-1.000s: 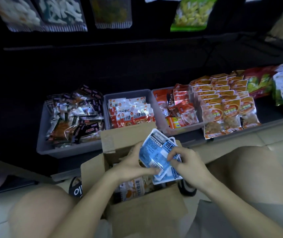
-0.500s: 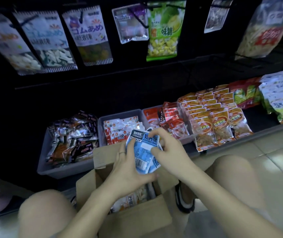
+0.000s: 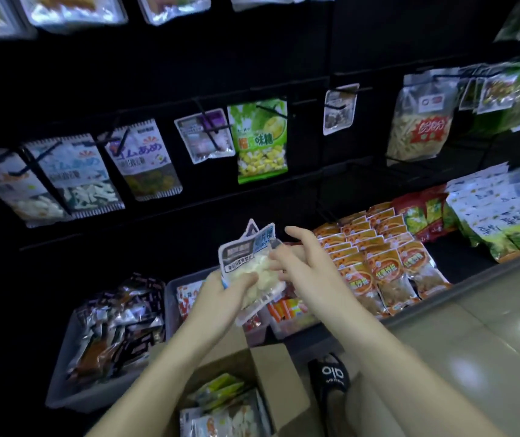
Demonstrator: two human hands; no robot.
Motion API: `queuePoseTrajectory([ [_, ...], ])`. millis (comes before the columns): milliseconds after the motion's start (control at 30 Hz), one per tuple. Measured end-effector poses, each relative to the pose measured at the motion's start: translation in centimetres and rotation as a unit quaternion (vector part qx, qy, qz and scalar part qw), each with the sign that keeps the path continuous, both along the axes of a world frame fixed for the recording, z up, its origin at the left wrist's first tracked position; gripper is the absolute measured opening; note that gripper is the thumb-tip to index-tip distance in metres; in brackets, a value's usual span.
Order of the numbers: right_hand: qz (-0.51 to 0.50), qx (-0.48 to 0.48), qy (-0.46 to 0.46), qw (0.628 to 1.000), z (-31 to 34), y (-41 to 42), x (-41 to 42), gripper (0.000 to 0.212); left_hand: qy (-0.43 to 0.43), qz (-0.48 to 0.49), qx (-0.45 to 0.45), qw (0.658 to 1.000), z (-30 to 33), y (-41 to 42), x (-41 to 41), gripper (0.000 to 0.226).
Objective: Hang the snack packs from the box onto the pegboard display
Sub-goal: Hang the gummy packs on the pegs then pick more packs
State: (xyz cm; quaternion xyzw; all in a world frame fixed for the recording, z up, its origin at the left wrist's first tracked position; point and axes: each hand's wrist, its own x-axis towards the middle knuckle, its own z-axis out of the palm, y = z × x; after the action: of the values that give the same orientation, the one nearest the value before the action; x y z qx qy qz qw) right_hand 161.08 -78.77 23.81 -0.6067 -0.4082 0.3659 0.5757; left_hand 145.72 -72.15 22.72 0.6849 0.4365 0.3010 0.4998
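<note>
Bins come first on the left: a grey tub [image 3: 63, 367] heaped with dark, shiny packets sits to the left of the cardboard box [image 3: 271, 370], and above that tub three pale candy bags [image 3: 72, 175] hang from hooks on the black pegboard display [image 3: 252, 52]. The box stands open at the bottom of the view, with more snack packs [image 3: 220, 408] lying inside it. Directly above the box, the left hand [image 3: 220, 298] grips a small stack of snack packs in blue and clear film [image 3: 249, 266], thumb curled over the front and fingers wrapped behind. The stack is held upright in the air, above the box and below the hanging row, its header cards pointing up toward the pegboard. A green durian candy bag [image 3: 261, 140] hangs on the board straight above the stack. The right hand [image 3: 302, 266] sits just right of the stack, its lower fingers touching the packs' right edge, index finger extended upward; whether it truly pinches them I cannot tell. Right of the box, rows of orange packets [image 3: 378, 257] fill the low shelf, and a black slipper [image 3: 331, 373] rests on the tiled floor [image 3: 473, 326] beside the box.
</note>
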Motion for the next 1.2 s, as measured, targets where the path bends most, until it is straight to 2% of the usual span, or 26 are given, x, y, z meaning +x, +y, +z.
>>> queuePoseTrajectory([
  [67, -0.033, -0.007, -0.038, 0.999, 0.8, -0.2, 1.9, 0.071, -0.064, 0.005, -0.057, 0.996, 2.6, 0.4, 1.2, 0.017],
  [133, -0.047, -0.024, -0.029, 0.998, 1.4, -0.2, 3.5, 0.075, -0.126, -0.001, -0.096, 0.987, 5.1, 1.0, 2.7, 0.017],
  [200, -0.029, -0.027, 0.035, 0.999, 2.2, 0.1, 4.7, 0.065, -0.152, -0.020, -0.102, 0.983, 7.1, 1.6, 4.3, 0.019],
  [267, -0.011, -0.001, 0.099, 0.995, 3.2, 0.5, 6.0, 0.044, -0.154, -0.056, -0.083, 0.983, 8.7, 2.0, 5.8, 0.021],
  [333, -0.007, 0.039, 0.124, 0.992, 4.7, 0.8, 7.6, 0.024, -0.155, -0.087, -0.070, 0.982, 10.4, 2.5, 7.3, 0.024],
  [400, -0.013, 0.067, 0.126, 0.990, 6.5, 1.1, 9.4, 0.017, -0.161, -0.097, -0.083, 0.979, 12.5, 3.2, 8.8, 0.024],
  [533, -0.003, 0.110, 0.118, 0.987, 10.8, 1.5, 12.9, 0.018, -0.170, -0.117, -0.096, 0.974, 17.0, 4.8, 11.8, 0.026],
  [633, -0.001, 0.117, 0.096, 0.988, 14.1, 1.8, 15.4, 0.025, -0.157, -0.151, -0.037, 0.975, 20.0, 5.9, 13.7, 0.025],
  [767, -0.039, 0.136, 0.050, 0.989, 18.2, 3.3, 18.3, 0.037, -0.173, -0.132, 0.032, 0.975, 23.0, 7.2, 16.2, 0.021],
  [900, -0.065, 0.174, 0.008, 0.983, 21.7, 5.6, 20.3, 0.031, -0.198, -0.115, 0.069, 0.971, 25.5, 8.4, 18.7, 0.013],
  [1000, -0.062, 0.186, 0.000, 0.981, 24.4, 6.9, 22.2, 0.020, -0.223, -0.117, 0.060, 0.966, 27.5, 9.5, 20.2, 0.017],
  [1133, -0.066, 0.221, -0.002, 0.973, 28.0, 8.6, 25.5, 0.025, -0.264, -0.098, 0.047, 0.958, 29.2, 11.4, 21.6, 0.018],
  [1200, -0.083, 0.264, 0.010, 0.961, 29.9, 9.6, 26.7, 0.017, -0.284, -0.080, 0.042, 0.955, 29.6, 12.4, 22.1, 0.016],
])
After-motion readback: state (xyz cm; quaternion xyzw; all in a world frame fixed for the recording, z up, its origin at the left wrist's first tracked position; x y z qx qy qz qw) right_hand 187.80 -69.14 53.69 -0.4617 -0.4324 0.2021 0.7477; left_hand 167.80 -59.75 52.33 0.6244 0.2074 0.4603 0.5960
